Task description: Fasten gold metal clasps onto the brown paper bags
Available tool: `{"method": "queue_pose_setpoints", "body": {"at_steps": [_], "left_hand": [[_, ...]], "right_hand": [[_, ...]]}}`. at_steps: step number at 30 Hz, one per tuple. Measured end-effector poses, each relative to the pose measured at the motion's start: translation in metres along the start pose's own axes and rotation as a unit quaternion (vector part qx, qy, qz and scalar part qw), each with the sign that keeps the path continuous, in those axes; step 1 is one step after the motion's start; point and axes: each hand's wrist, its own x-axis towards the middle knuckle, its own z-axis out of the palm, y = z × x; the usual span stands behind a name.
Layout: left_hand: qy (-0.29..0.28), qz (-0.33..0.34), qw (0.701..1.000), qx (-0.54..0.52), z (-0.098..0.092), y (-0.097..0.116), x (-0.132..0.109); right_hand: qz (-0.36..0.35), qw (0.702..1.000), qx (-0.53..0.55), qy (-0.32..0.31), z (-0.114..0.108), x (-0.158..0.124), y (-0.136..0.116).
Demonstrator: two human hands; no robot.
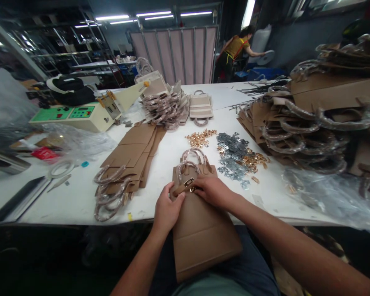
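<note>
At the lower centre of the frame, the brown bag piece [203, 234] looks light, bendable and easily creased, probably best held by its edges or strap [179, 189], which the left hand [169, 205] pinches while the right hand [214, 190] curls at the gold clasp [189, 182], its grip too hidden to tell.

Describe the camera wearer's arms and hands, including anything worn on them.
The left hand and right hand wear no gloves, and no watch or bracelet shows. The left forearm and right forearm are bare, with no sleeve in view. No cables or markings are visible.
</note>
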Motion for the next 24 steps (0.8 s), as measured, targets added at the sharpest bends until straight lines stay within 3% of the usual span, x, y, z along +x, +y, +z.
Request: {"method": "queue_pose_setpoints", "body": {"at_steps": [3, 7, 10, 14, 19, 24], "left_hand": [[-0.01, 0.02, 0.998, 0.061, 0.002, -0.001, 0.0], [0.017, 0.084, 0.982, 0.169, 0.0, 0.003, -0.004], [0.047, 0.193, 0.942, 0.27, -0.001, 0.007, -0.005], [-0.052, 0.322, 0.901, 0.284, 0.004, 0.011, 0.002], [-0.059, 0.297, 0.916, 0.263, 0.014, 0.01, 0.011], [-0.077, 0.301, 0.903, 0.298, 0.007, 0.018, 0.017]], "right_hand": [[-0.045, 0.995, -0.068, -0.063, -0.007, 0.003, 0.004], [-0.087, 0.989, -0.114, -0.048, -0.009, 0.003, 0.013], [-0.118, 0.987, -0.11, -0.017, -0.005, 0.001, 0.02], [-0.109, 0.989, -0.096, 0.037, 0.001, -0.001, 0.022], [-0.079, 0.991, -0.091, 0.059, 0.006, 0.001, 0.021], [-0.071, 0.99, -0.115, 0.03, 0.002, 0.005, 0.02]]}}
